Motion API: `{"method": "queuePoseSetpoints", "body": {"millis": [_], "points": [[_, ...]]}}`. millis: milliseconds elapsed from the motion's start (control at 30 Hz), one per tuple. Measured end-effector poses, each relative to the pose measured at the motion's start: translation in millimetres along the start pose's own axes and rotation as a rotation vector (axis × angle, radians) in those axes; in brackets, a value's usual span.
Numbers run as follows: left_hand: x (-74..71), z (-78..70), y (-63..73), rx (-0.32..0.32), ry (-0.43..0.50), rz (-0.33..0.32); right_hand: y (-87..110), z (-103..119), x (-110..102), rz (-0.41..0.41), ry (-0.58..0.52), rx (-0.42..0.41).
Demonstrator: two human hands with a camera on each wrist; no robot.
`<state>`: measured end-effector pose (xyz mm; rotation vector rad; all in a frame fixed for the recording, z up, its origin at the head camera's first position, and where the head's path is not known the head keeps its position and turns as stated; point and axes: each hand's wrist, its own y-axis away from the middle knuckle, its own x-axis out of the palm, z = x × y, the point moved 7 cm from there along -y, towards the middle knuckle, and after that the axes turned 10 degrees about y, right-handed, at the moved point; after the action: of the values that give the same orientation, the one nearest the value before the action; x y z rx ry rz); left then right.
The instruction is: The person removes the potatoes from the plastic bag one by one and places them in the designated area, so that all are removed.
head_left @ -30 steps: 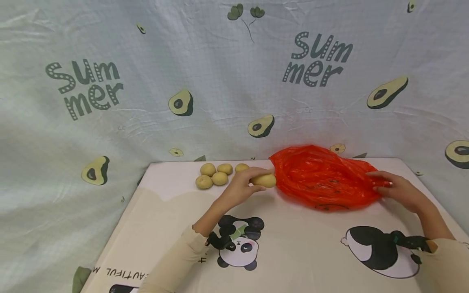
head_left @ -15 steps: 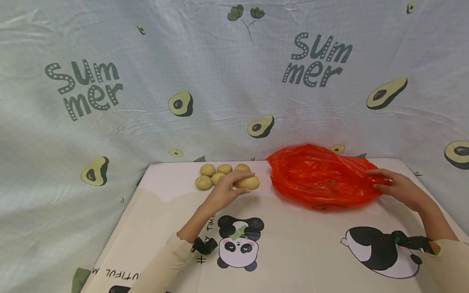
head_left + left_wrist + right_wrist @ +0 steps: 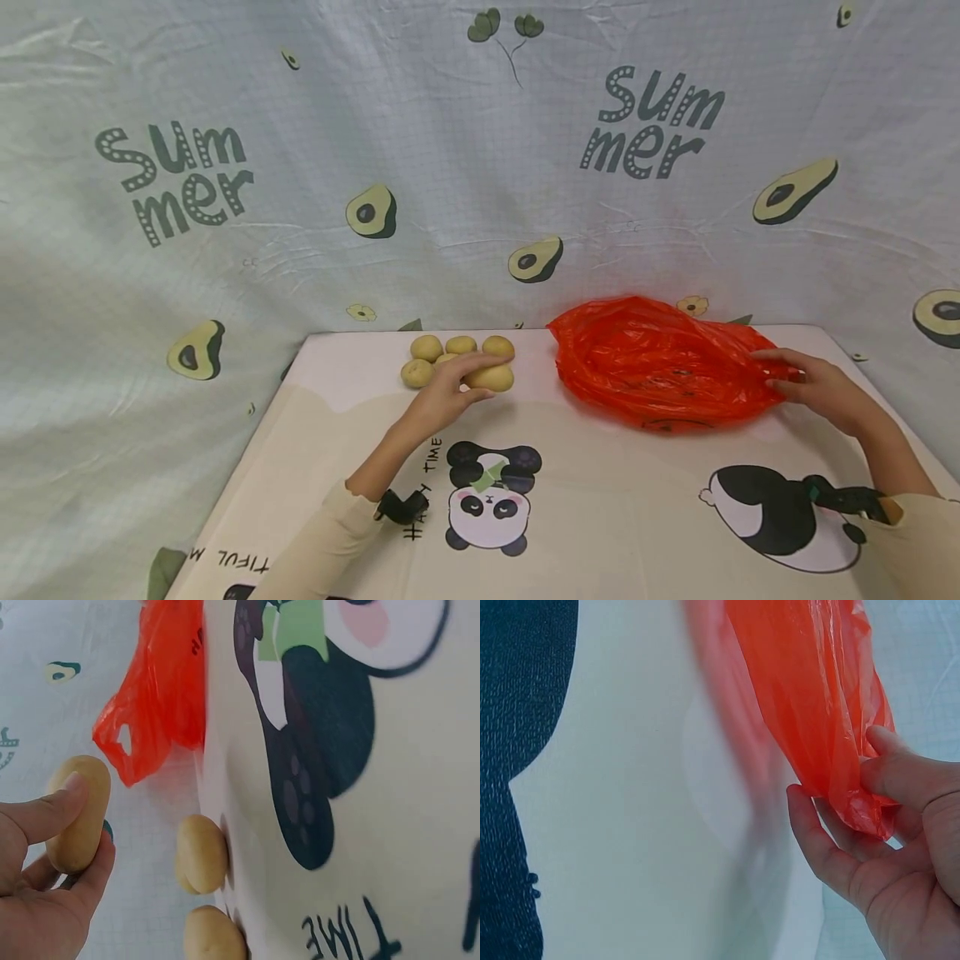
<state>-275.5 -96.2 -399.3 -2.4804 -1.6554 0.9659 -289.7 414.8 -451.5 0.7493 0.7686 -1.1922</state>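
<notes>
My left hand (image 3: 441, 398) holds a yellow potato (image 3: 490, 379) between thumb and fingers, above the table just in front of the other potatoes. In the left wrist view the thumb lies along the side of that potato (image 3: 79, 817). A red plastic bag (image 3: 660, 375) lies at the back right, its mouth spread toward the left hand. My right hand (image 3: 823, 392) grips the bag's gathered right end. The right wrist view shows the crumpled red plastic (image 3: 802, 697) between the thumb and fingers of the right hand (image 3: 900, 877).
Several loose potatoes (image 3: 426, 347) sit in a cluster at the table's back left; one is partly hidden behind the left hand. The table (image 3: 615, 500) has printed pandas and lettering. A hanging cloth (image 3: 450, 167) with avocado prints rises behind its back edge.
My left hand has moved left with the potato, away from the bag's left edge and toward the cluster. My right hand stays on the bag, whose mouth has shifted slightly.
</notes>
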Motion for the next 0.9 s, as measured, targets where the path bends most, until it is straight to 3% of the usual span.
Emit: {"method": "queuePoseSetpoints", "body": {"millis": [600, 767, 900], "points": [[-14.0, 10.0, 9.5, -0.013, -0.127, -0.013, 1.0, 2, 0, -0.009, 0.001, -0.007], [-13.0, 15.9, 9.2, 0.021, -0.14, 0.029, 1.3, 3, 0, -0.015, 0.017, -0.016], [-11.8, 25.5, 9.6, 0.008, -0.143, 0.082, 0.7, 4, -1, -0.018, 0.029, -0.023]]}}
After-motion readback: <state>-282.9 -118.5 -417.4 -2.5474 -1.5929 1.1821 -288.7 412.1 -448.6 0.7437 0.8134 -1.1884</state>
